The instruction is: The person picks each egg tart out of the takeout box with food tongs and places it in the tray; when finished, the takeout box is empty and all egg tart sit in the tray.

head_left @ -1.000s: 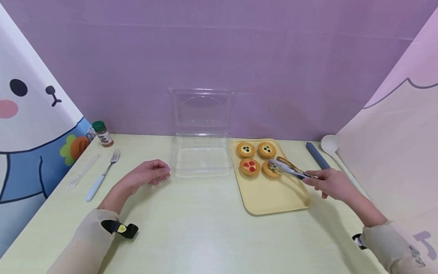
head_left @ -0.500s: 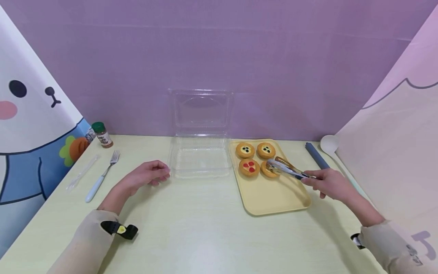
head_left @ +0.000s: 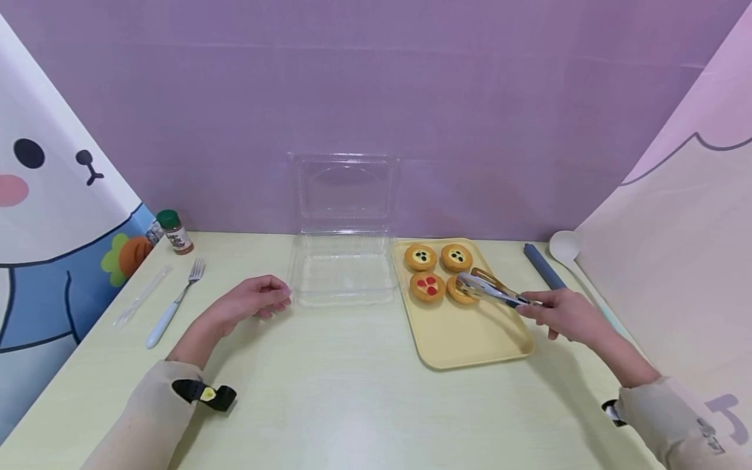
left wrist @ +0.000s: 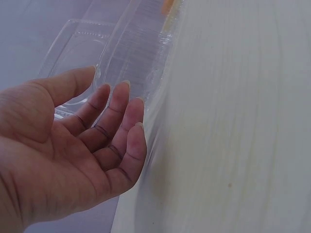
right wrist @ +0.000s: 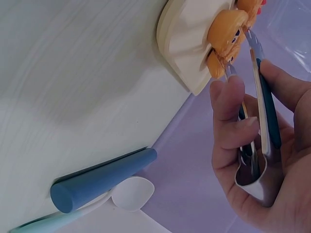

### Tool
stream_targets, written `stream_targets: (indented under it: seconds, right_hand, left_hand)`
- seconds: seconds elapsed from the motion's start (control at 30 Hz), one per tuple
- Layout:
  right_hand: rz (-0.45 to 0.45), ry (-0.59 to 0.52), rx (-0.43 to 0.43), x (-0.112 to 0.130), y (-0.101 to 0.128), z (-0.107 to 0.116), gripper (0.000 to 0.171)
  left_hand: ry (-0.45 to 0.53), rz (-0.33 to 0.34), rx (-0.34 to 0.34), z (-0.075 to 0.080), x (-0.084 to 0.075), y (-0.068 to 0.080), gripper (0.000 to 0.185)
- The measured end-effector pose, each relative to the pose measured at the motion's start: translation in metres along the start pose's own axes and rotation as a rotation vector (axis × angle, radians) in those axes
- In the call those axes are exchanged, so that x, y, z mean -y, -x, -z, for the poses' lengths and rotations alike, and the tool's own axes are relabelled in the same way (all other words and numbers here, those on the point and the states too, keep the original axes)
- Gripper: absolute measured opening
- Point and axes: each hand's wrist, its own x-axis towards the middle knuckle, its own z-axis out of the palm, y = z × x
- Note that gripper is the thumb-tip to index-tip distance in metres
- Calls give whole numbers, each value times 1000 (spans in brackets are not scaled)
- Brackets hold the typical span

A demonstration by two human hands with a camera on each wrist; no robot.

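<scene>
My right hand [head_left: 566, 314] grips metal tongs [right wrist: 261, 97] with dark handle grips. Their two arms stand at either side of a round tart [right wrist: 224, 30] with dark spots, on the yellow tray [head_left: 470, 339]; whether they press it I cannot tell. Three more tarts lie on that tray: a red-topped tart [head_left: 427, 287] and two dark-dotted ones behind. My left hand [left wrist: 82, 141] holds nothing, its fingers loosely bent, palm showing in the left wrist view. It hovers just beside the near left corner of a clear plastic box [head_left: 345, 267], whose lid [head_left: 346, 189] stands raised at the back.
On the left lie a fork [head_left: 174, 307] and a thin clear plastic item [head_left: 142, 295], with a green-capped spice jar [head_left: 175, 232] behind. To the right are a blue rod [head_left: 543, 266] and a white spoon [head_left: 566, 248]. A purple cloth [head_left: 346, 91] closes the back.
</scene>
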Motion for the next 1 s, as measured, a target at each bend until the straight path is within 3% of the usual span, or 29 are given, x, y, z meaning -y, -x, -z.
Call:
stream_targets:
  seconds: [0.4, 0.77, 1.0]
  right_hand:
    - [6, 3, -13, -1, 7, 12, 67]
    - [-27, 64, -135, -15, 5, 19, 73]
    - [-87, 93, -151, -29, 4, 19, 76]
  left_hand:
    - [-2, 4, -2, 1, 3, -2, 46]
    - [3, 12, 0, 2, 6, -2, 45]
    - [-4, -5, 10, 1, 4, -2, 46]
